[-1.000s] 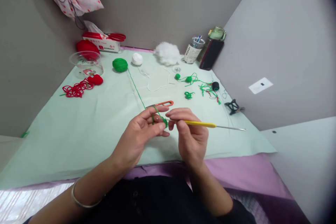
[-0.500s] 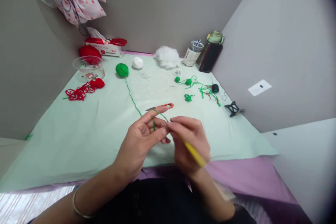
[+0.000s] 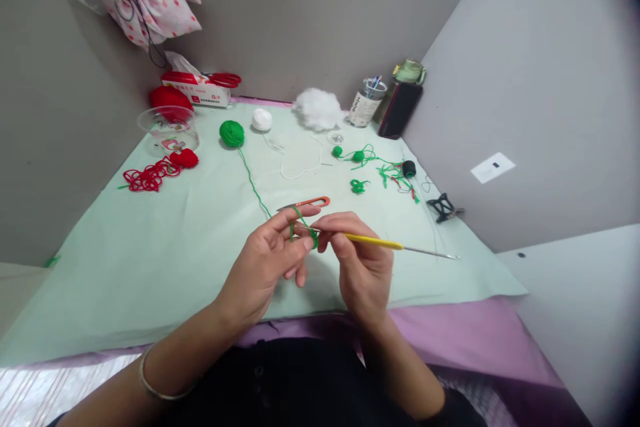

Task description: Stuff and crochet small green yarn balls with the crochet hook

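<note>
My left hand (image 3: 273,250) pinches a small piece of green crochet (image 3: 314,238) between thumb and fingers. Green yarn (image 3: 255,189) loops over its raised index finger and runs back to a green yarn ball (image 3: 232,134). In my right hand (image 3: 361,257) is a crochet hook (image 3: 375,241) with a yellow grip, held like a pencil. One metal end of the hook reaches the green crochet at my left fingertips; the other points right. Just beyond my left index finger lie orange-handled thread snips (image 3: 313,202), partly hidden by it.
Red yarn (image 3: 150,177) and a clear plastic tub (image 3: 170,130) are at the left. A white yarn ball (image 3: 261,120) and fluffy stuffing (image 3: 319,109) lie at the back. Small green pieces (image 3: 358,185), a phone (image 3: 401,110) and a black stand (image 3: 444,207) are at the right.
My right hand has turned, swinging the hook from slanting toward me to nearly level, pointing right. The green crochet now shows at my left fingertips, where it was hidden before.
</note>
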The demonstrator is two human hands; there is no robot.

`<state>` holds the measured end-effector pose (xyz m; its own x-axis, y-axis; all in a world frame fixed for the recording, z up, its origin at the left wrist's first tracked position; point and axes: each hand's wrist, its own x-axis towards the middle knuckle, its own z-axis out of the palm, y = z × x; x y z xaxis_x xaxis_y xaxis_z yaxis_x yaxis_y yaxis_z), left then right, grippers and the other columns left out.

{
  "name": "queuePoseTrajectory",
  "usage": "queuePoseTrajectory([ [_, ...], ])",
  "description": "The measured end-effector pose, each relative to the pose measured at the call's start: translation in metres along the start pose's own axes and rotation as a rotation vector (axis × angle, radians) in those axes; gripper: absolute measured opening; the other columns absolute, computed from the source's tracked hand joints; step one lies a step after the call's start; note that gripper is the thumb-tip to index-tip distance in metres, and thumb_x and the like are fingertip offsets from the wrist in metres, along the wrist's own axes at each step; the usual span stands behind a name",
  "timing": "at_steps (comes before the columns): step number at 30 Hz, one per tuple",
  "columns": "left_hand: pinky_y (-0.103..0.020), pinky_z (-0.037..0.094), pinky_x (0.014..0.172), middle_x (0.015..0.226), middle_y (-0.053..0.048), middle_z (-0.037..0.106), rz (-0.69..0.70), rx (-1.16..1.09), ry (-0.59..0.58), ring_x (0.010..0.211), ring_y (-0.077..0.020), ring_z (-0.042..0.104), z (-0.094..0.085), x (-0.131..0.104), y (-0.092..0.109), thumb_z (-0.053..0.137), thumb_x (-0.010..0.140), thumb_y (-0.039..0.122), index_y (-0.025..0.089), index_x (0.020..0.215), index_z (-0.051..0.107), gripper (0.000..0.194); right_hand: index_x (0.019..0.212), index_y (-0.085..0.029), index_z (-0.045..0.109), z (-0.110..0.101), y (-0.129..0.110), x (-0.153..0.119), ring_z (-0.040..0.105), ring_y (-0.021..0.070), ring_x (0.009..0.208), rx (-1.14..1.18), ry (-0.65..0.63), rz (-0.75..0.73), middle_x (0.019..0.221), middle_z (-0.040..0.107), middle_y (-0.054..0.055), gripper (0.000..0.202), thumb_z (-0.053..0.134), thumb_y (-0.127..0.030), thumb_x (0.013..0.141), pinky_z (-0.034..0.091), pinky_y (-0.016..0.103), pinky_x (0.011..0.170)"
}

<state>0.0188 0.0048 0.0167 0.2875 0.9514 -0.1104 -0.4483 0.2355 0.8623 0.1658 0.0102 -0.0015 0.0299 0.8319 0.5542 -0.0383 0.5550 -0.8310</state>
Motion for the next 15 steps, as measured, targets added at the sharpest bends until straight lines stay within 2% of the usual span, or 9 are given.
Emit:
queuePoseTrajectory([
  [6, -0.019, 0.05, 0.053, 0.097, 0.0, 0.054, -0.016, 0.001, -0.012, 0.054, -0.0014, 0.037, -0.0006, -0.0002, 0.0028, 0.075, 0.09, 0.027, 0.027, 0.129, 0.072, 0.039, 0.102, -0.026, 0.078, -0.0017, 0.0019, 0.0, 0.062, 0.0139, 0.07, 0.072, 0.0, 0.018, 0.092, 0.07, 0.003, 0.015, 0.063, -0.027, 0.1, 0.054, 0.032, 0.065],
  [11, -0.018, 0.05, 0.053, 0.091, 0.0, 0.056, 0.032, 0.043, -0.031, 0.059, -0.0051, 0.042, -0.0014, 0.0005, 0.0016, 0.076, 0.089, 0.026, 0.029, 0.133, 0.07, 0.044, 0.104, -0.026, 0.079, -0.0018, 0.0009, -0.0002, 0.067, 0.0174, 0.085, 0.012, -0.021, -0.042, 0.1, 0.076, 0.006, 0.017, 0.063, -0.022, 0.099, 0.055, 0.031, 0.069],
  [13, -0.018, 0.05, 0.055, 0.088, 0.001, 0.054, 0.028, 0.039, -0.04, 0.06, -0.0053, 0.041, -0.0024, 0.001, 0.0026, 0.076, 0.089, 0.026, 0.029, 0.132, 0.071, 0.043, 0.104, -0.025, 0.078, -0.0028, 0.0018, 0.0, 0.067, 0.0152, 0.08, 0.048, 0.005, -0.025, 0.098, 0.076, 0.005, 0.017, 0.063, -0.02, 0.099, 0.054, 0.03, 0.07],
  [15, -0.018, 0.051, 0.057, 0.087, 0.002, 0.053, -0.005, 0.011, -0.041, 0.058, -0.0045, 0.039, -0.0038, 0.0014, 0.0047, 0.074, 0.089, 0.024, 0.026, 0.128, 0.073, 0.039, 0.101, -0.023, 0.077, -0.0044, 0.0025, 0.0007, 0.065, 0.0131, 0.07, 0.151, 0.021, 0.053, 0.094, 0.075, 0.004, 0.015, 0.061, -0.024, 0.101, 0.055, 0.029, 0.065],
])
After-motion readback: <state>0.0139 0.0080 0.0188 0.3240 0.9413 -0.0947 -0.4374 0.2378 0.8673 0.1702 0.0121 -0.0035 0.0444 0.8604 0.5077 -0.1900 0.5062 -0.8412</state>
